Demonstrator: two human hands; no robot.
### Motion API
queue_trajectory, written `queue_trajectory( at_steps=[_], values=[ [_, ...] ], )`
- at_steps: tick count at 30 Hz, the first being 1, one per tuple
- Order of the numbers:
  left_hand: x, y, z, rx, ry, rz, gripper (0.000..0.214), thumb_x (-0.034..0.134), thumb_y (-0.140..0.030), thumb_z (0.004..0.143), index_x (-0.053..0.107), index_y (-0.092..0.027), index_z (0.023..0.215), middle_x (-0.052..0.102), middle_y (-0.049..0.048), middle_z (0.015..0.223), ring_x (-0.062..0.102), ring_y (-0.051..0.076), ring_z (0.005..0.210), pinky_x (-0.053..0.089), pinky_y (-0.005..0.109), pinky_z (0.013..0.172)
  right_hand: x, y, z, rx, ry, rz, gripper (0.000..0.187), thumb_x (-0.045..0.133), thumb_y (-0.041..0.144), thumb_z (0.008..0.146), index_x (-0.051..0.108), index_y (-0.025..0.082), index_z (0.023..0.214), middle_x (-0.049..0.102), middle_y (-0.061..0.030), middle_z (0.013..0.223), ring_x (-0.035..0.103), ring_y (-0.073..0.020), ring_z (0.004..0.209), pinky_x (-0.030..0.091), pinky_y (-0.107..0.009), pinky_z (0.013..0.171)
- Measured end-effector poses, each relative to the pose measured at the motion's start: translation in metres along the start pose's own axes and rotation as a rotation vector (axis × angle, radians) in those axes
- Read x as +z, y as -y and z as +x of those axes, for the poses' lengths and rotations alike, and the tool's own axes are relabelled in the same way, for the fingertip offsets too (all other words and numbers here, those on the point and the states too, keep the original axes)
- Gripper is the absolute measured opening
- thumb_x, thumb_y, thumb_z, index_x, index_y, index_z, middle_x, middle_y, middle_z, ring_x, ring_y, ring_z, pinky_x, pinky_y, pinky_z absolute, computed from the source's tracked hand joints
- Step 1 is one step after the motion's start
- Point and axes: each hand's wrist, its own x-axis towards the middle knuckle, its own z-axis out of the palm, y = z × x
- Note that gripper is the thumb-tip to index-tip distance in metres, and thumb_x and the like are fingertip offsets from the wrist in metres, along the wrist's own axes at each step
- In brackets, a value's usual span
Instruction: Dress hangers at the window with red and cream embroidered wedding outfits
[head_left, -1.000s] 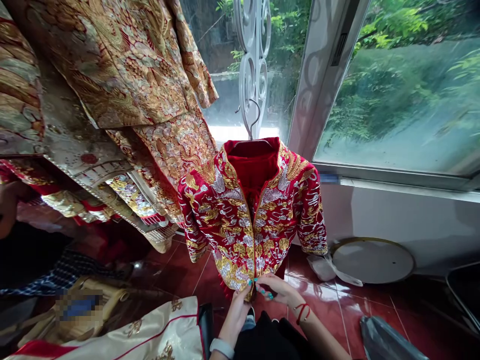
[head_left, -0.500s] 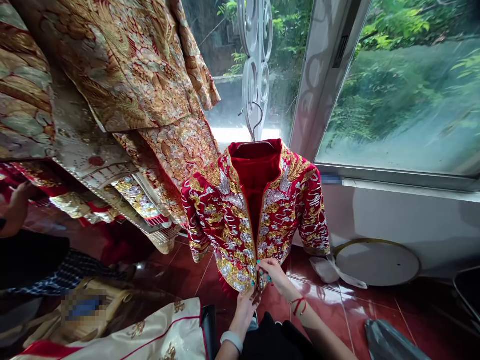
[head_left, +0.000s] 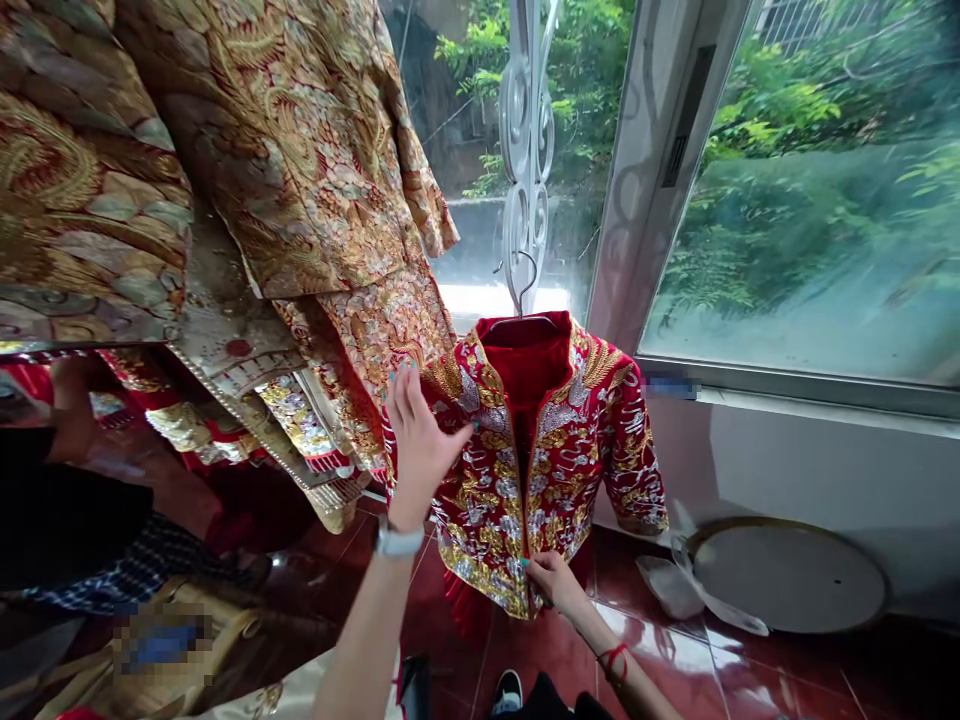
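Jacket: a red gold-embroidered jacket [head_left: 495, 500] hangs upright from a wire hanger [head_left: 525, 285] on a white iron window grille [head_left: 529, 130], hem toward the tiled floor [head_left: 660, 680].
Left hand [head_left: 420, 450]: fingers [head_left: 397, 390] spread against the jacket's shoulder.
Right hand [head_left: 555, 585]: fingers pinch the front edge near the hem.
Beside it: gold brocade robes [head_left: 285, 170] hang just left.

Head-worn view, facing forward and down.
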Motion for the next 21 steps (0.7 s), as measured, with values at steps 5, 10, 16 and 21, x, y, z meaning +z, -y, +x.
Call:
queue_trajectory(
  at_steps=[5, 10, 16, 21],
  values=[
    [-0.001, 0.020, 0.080, 0.100, 0.320, 0.055, 0.076, 0.082, -0.045, 0.065, 0.050, -0.021, 0.130, 0.064, 0.0122, 0.122, 0.057, 0.035, 0.119, 0.044, 0.050, 0.101, -0.001, 0.017, 0.006, 0.012, 0.015, 0.016, 0.027, 0.055, 0.026, 0.071, 0.047, 0.018, 0.046, 0.037, 0.0062, 0.039, 0.027, -0.0058, 0.040, 0.016, -0.023, 0.044],
    [0.006, 0.029, 0.078, 0.121, 0.308, 0.078, 0.051, 0.077, -0.045, 0.070, 0.059, -0.023, 0.113, 0.070, 0.0080, 0.107, 0.065, 0.030, 0.102, 0.050, 0.039, 0.084, 0.001, 0.037, 0.010, 0.000, 0.021, 0.077, 0.023, 0.052, 0.030, 0.071, 0.051, 0.018, 0.051, 0.036, 0.0068, 0.042, 0.028, -0.0064, 0.040, 0.017, -0.023, 0.045],
    [0.007, 0.033, 0.076, 0.142, 0.281, 0.105, 0.060, 0.076, -0.047, 0.069, 0.055, -0.021, 0.119, 0.068, 0.0106, 0.111, 0.063, 0.033, 0.105, 0.050, 0.041, 0.086, 0.007, 0.049, 0.015, -0.015, -0.062, 0.125, 0.024, 0.051, 0.030, 0.071, 0.046, 0.019, 0.050, 0.036, 0.0062, 0.045, 0.027, -0.0067, 0.043, 0.018, -0.025, 0.047],
    [0.010, 0.030, 0.067, 0.138, 0.162, 0.059, 0.068, 0.075, -0.046, 0.072, 0.047, -0.021, 0.129, 0.061, 0.0141, 0.123, 0.057, 0.035, 0.115, 0.046, 0.048, 0.096, 0.003, 0.054, 0.018, -0.046, -0.129, 0.149, 0.025, 0.055, 0.033, 0.071, 0.048, 0.018, 0.052, 0.042, 0.0039, 0.049, 0.033, -0.0087, 0.049, 0.022, -0.025, 0.049]
  ],
)
